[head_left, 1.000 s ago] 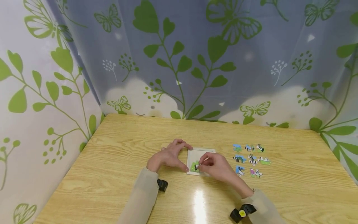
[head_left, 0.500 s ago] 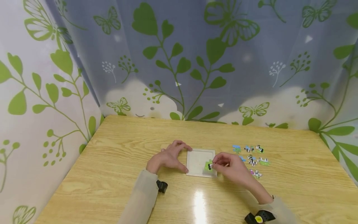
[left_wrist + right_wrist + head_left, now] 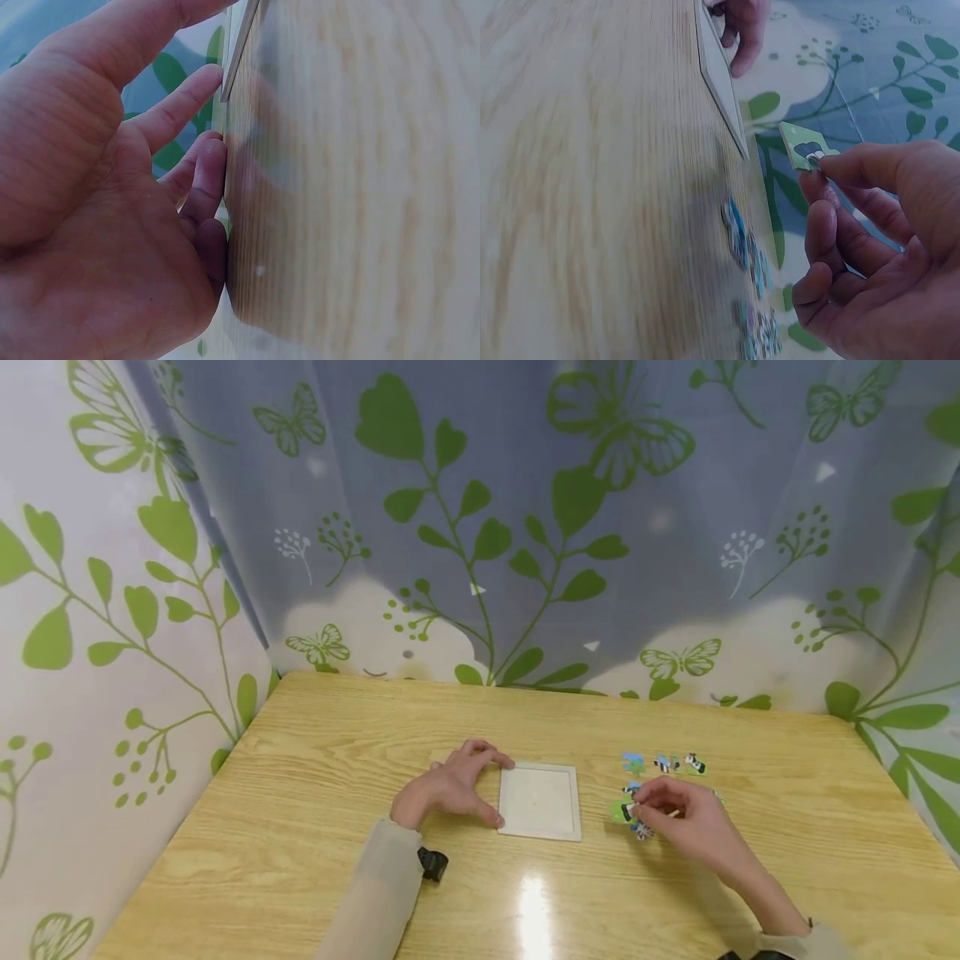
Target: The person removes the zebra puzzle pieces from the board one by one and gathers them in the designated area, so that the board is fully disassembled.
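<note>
My right hand (image 3: 693, 822) pinches a green jigsaw puzzle piece (image 3: 621, 811) with a black-and-white figure between thumb and forefinger. In the right wrist view the piece (image 3: 799, 147) is tilted up off the table, its other fingers curled below. A shallow white puzzle tray (image 3: 540, 837) lies flat to the left, with no piece inside. My left hand (image 3: 453, 783) rests beside it, thumb and forefinger spread to the two left corners. The left wrist view shows a finger reaching the tray's edge (image 3: 240, 52), the other fingers bent against the table.
Loose puzzle pieces (image 3: 633, 764) with animal pictures lie in rows right of the tray. My right hand covers several of them; part of a blue piece (image 3: 642, 832) shows beneath it. A leaf-patterned curtain (image 3: 480, 527) stands behind the wooden table (image 3: 360, 735).
My right hand has lifted the green piece from the tray's lower left corner and carried it right, over the loose pieces. The left hand has stayed at the tray's left side.
</note>
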Action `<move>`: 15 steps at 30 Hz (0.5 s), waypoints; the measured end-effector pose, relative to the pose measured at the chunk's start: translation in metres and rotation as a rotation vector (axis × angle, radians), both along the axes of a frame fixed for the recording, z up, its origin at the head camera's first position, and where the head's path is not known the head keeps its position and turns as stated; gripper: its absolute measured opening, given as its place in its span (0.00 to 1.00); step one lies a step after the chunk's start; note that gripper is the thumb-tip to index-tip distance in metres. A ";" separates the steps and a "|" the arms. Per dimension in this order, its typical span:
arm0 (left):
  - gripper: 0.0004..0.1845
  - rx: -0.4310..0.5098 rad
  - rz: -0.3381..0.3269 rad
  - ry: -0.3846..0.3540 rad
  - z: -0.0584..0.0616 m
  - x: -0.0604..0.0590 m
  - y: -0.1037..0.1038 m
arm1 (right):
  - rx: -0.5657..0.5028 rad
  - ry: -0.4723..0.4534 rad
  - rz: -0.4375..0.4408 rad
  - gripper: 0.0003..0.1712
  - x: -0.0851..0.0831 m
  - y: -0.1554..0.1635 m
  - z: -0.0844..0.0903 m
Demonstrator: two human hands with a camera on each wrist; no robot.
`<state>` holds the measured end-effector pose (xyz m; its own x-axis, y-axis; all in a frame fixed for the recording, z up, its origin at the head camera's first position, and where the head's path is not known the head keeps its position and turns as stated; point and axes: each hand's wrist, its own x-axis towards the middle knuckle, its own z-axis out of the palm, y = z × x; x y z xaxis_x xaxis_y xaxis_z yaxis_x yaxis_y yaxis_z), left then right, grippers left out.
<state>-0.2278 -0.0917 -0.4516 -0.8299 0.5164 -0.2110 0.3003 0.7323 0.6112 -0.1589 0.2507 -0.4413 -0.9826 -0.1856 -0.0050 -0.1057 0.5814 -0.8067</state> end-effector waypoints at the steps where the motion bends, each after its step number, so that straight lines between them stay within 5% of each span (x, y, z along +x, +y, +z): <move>1: 0.41 0.000 0.001 0.000 0.000 0.000 0.000 | 0.009 -0.002 -0.010 0.11 0.002 0.004 0.000; 15: 0.41 -0.006 0.003 -0.001 0.000 0.001 0.000 | 0.128 -0.011 -0.107 0.16 0.015 0.061 0.002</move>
<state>-0.2265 -0.0914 -0.4513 -0.8314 0.5127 -0.2144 0.2976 0.7367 0.6072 -0.1436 0.3117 -0.4389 -0.9965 -0.0767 -0.0331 -0.0287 0.6869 -0.7262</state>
